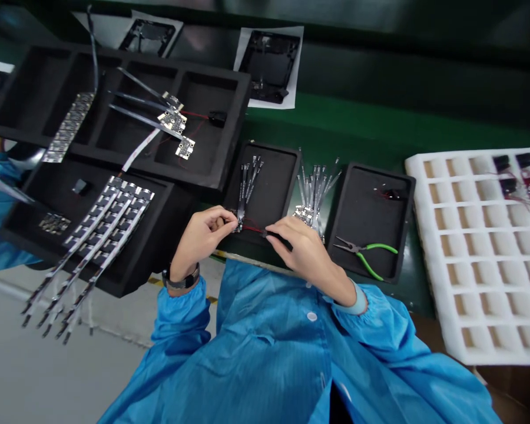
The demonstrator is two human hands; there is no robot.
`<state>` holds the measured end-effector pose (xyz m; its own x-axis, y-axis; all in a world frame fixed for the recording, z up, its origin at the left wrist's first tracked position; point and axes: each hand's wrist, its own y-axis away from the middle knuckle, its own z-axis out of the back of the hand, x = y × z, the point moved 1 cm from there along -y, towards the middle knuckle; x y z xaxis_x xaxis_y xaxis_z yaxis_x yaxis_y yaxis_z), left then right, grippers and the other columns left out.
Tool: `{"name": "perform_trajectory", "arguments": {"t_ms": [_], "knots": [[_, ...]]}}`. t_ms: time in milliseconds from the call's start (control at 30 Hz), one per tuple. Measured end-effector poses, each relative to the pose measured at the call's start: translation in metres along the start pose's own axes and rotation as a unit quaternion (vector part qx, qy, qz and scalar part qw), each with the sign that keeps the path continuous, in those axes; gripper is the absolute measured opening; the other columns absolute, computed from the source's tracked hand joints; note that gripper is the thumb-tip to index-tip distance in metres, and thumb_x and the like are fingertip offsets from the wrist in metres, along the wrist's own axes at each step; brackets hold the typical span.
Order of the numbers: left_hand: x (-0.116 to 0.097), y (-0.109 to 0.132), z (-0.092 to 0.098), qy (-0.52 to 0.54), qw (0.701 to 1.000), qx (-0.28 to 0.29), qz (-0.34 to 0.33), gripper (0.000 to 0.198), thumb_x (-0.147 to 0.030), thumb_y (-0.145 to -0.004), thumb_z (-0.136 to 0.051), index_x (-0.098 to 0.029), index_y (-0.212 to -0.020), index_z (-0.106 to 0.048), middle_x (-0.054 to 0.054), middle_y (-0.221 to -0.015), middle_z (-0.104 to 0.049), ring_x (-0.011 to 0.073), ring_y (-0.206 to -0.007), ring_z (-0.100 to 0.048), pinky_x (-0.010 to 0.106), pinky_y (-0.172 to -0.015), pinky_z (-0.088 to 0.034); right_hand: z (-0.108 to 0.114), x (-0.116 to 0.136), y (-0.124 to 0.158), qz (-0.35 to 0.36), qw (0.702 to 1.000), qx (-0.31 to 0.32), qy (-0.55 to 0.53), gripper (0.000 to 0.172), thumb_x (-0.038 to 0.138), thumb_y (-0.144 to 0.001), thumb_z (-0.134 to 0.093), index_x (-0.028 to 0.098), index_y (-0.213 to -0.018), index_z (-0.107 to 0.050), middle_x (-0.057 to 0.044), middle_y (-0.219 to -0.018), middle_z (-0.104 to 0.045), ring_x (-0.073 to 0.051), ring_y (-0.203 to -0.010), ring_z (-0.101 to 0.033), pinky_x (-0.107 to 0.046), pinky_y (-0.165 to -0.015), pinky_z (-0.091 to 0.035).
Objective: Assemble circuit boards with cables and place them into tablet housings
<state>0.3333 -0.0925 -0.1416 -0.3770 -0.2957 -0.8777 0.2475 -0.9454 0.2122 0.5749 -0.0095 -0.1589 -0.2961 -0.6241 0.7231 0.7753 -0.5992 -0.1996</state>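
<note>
My left hand (209, 231) pinches at the edge of a small circuit board (239, 226), its fingers hiding part of it. Red wires (251, 228) stretch from there to my right hand (301, 244), whose thumb and forefinger close on a small black part mostly covered by the fingertips. Both hands are over the near end of a black tray (271, 176). Dark flat cables (248, 179) fan out above the board. Just beyond my right hand lies a bundle of circuit boards with flat cables (307, 213).
Green-handled pliers (365, 252) and a black part with red wires (391, 193) lie in another black tray (408, 203). At right is a white foam grid tray (437, 259). Foam boxes (234, 118) hold boards at left, beside another person's blue sleeve (0, 200).
</note>
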Motion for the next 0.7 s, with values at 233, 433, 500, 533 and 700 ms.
{"name": "perform_trajectory", "arguments": {"t_ms": [233, 433, 500, 533, 700], "knots": [[0.003, -0.002, 0.001, 0.002, 1.000, 0.009, -0.019, 0.019, -0.034, -0.092, -0.076, -0.017, -0.085, -0.078, 0.002, -0.077, -0.062, 0.0106, -0.062, -0.048, 0.026, -0.060, -0.037, 0.004, 0.005, -0.005, -0.078, 0.996, 0.015, -0.030, 0.013, 0.021, -0.104, -0.065, 0.019, -0.105, -0.078, -0.007, -0.090, -0.074, -0.021, -0.082, -0.068, -0.033, -0.076, -0.050], [0.008, -0.001, 0.001, -0.020, 0.999, -0.001, -0.036, 0.017, -0.032, -0.092, -0.075, -0.017, -0.084, -0.078, 0.000, -0.077, -0.058, 0.0091, -0.058, -0.043, 0.026, -0.056, -0.033, -0.011, 0.002, -0.004, -0.109, 0.994, 0.007, -0.022, 0.010, 0.019, -0.100, -0.071, 0.021, -0.107, -0.078, -0.004, -0.087, -0.069, -0.020, -0.081, -0.065, -0.032, -0.072, -0.046], [0.011, -0.001, 0.001, -0.030, 0.999, -0.007, -0.039, 0.015, -0.030, -0.092, -0.074, -0.017, -0.085, -0.078, -0.001, -0.076, -0.056, 0.0093, -0.058, -0.041, 0.026, -0.057, -0.033, -0.012, 0.000, -0.003, -0.106, 0.994, -0.009, -0.007, 0.010, 0.021, -0.101, -0.071, 0.021, -0.108, -0.076, -0.005, -0.089, -0.068, -0.021, -0.082, -0.065, -0.033, -0.074, -0.047], [0.012, -0.001, 0.000, -0.036, 0.999, -0.010, -0.040, 0.014, -0.029, -0.092, -0.074, -0.018, -0.086, -0.078, -0.001, -0.075, -0.055, 0.0095, -0.059, -0.041, 0.027, -0.057, -0.033, -0.012, 0.000, -0.002, -0.102, 0.995, -0.019, 0.001, 0.009, 0.023, -0.101, -0.070, 0.021, -0.108, -0.076, -0.005, -0.091, -0.068, -0.021, -0.083, -0.065, -0.033, -0.074, -0.048], [0.016, -0.002, 0.000, -0.058, 0.997, -0.022, -0.046, 0.011, -0.027, -0.092, -0.073, -0.018, -0.086, -0.078, -0.002, -0.074, -0.054, 0.0109, -0.061, -0.044, 0.027, -0.060, -0.035, -0.011, -0.003, 0.005, -0.073, 0.996, -0.031, 0.048, 0.016, 0.032, -0.104, -0.069, 0.020, -0.113, -0.073, -0.008, -0.097, -0.068, -0.025, -0.090, -0.066, -0.037, -0.077, -0.051]]}}
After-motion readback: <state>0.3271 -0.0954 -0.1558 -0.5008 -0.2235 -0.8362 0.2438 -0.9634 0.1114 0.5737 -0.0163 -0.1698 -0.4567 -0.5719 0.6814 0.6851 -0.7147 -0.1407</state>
